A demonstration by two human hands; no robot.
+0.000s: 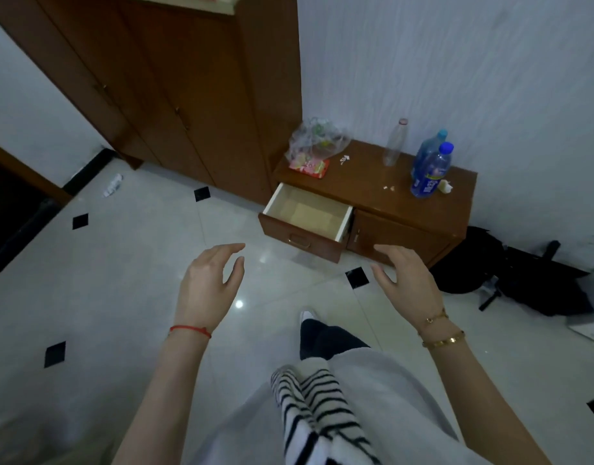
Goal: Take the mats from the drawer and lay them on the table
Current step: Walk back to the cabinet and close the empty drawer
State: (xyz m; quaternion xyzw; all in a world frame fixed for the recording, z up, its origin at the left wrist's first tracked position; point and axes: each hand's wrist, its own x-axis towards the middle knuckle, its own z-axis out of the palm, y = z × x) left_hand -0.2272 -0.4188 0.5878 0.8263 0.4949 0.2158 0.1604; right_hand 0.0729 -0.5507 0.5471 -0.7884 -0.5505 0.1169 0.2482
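Observation:
A low brown cabinet (406,209) stands against the white wall, and its left drawer (300,231) is pulled out. Inside the drawer lies something flat and tan (314,213) that may be the mats; I cannot tell for sure. My left hand (210,280) hovers over the floor, short of the drawer and to its left, fingers relaxed and holding nothing. My right hand (406,273) floats in front of the cabinet's right door, also loose-fingered and holding nothing. Both hands are apart from the drawer.
On the cabinet top sit a clear plastic bag (317,142) over a pink packet, an empty clear bottle (394,144) and two blue bottles (431,171). A tall brown wardrobe (174,85) stands at left. Black bags (523,280) lie on the floor at right.

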